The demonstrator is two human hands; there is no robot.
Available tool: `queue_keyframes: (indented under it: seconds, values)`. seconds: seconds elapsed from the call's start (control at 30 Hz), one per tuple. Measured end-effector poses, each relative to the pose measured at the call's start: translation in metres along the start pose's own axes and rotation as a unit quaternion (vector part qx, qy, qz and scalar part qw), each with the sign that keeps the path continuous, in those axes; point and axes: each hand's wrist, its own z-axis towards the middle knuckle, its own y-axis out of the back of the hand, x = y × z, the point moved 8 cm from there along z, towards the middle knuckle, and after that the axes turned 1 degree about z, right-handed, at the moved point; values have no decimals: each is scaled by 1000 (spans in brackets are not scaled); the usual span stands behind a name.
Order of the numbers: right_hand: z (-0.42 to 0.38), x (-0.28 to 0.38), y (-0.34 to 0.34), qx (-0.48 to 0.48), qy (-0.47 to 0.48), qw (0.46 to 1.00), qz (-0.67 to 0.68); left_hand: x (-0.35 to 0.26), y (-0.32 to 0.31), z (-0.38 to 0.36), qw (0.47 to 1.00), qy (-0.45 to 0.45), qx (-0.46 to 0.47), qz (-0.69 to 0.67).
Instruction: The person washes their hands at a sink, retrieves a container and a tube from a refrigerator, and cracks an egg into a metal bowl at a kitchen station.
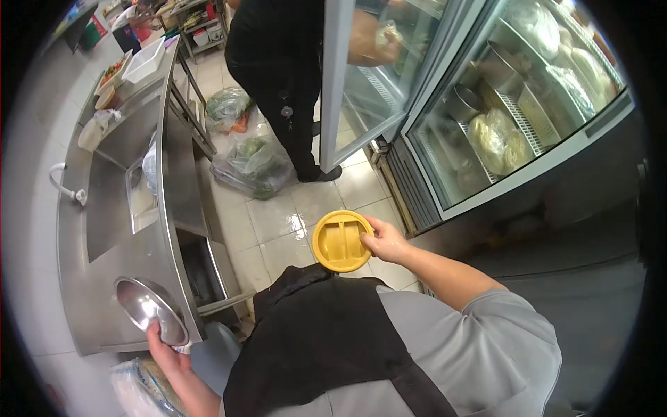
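Note:
My right hand [384, 241] grips the rim of a round yellow lid [342, 241], which has a raised bar across its middle, in front of my black apron. At the lower left my left hand [167, 347] holds a shiny metal bowl [151, 311] by its near rim, tilted, over the corner of the steel counter [118, 306]. No contents show in the bowl.
A co-worker in black [278, 76] stands at an open glass fridge door [333, 83]. Bags of vegetables [253, 163] lie on the tiled floor. A closed glass fridge [514, 111] is at right. A tap [69, 186] and white tray [144, 61] are left.

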Motion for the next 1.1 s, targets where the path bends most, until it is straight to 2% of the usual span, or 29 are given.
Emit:
queue_keyframes:
  seconds: [0.07, 0.13, 0.2, 0.27, 0.3, 0.4, 0.57, 0.6, 0.63, 0.87, 0.97, 1.1]
  values:
    - [-15, -20, 23, -4, -28, 1000, -6, 21, -33, -15, 996, 51, 68, 5]
    - [-25, -56, 48, -28, -40, 999, -22, 48, -34, -2, 993, 31, 73, 88]
    - [-40, -79, 68, -46, -61, 997, 1, 59, -88, -17, 978, 6, 148, 145]
    - [-50, -100, 87, -56, -9, 996, 71, 69, -138, -30, 964, -26, 196, 179]
    - [-55, -109, 97, -62, 17, 992, 106, 78, -158, -30, 959, -33, 223, 173]
    - [-83, -127, 131, -84, -42, 991, 94, 88, -235, -35, 916, -76, 357, 168]
    - [-118, -169, 173, -201, 19, 972, 121, 88, -348, -17, 876, -82, 450, 155]
    - [-124, -166, 175, -227, 25, 965, 131, 79, -374, -20, 862, -125, 462, 166]
    - [-137, -170, 176, -231, -23, 962, 141, 80, -394, -10, 850, -122, 482, 172]
    - [-204, -174, 170, -392, -36, 902, 175, 79, -524, 36, 769, -191, 570, 216]
    - [-229, -150, 155, -413, -119, 887, 170, 84, -563, 48, 762, -170, 596, 187]
    - [-250, -141, 137, -459, -156, 857, 176, 87, -591, 37, 736, -164, 630, 188]
